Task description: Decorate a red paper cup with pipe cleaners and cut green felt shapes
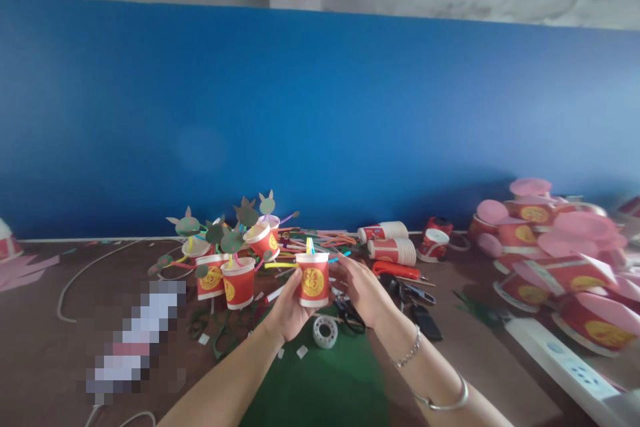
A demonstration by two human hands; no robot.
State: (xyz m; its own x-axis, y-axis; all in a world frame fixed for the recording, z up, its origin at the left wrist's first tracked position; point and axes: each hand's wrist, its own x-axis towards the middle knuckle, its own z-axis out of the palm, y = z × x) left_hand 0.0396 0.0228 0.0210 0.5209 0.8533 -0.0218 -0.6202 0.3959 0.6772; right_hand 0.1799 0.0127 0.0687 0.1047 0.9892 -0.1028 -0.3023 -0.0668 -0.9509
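A red paper cup point(313, 283) with a yellow round print stands upright in my left hand point(290, 310), whose fingers wrap its left side and base. Yellow and blue straws poke out of its sides, and pale pointed tips rise above its rim. Close to the cup's right side is my right hand point(363, 287), fingers apart and stretched towards the blue straw end; whether a fingertip touches it I cannot tell. Below the cup lies a roll of white tape point(325, 331) on the green mat point(320, 387).
Several red cups point(239, 283) with green paper animal heads stand at the left. Stacked cups point(391, 251) lie behind on the right, near a red-handled tool point(396, 270) and black scissors point(350, 315). Pink-topped cups point(575, 233) pile up far right, beside a white power strip point(560, 363).
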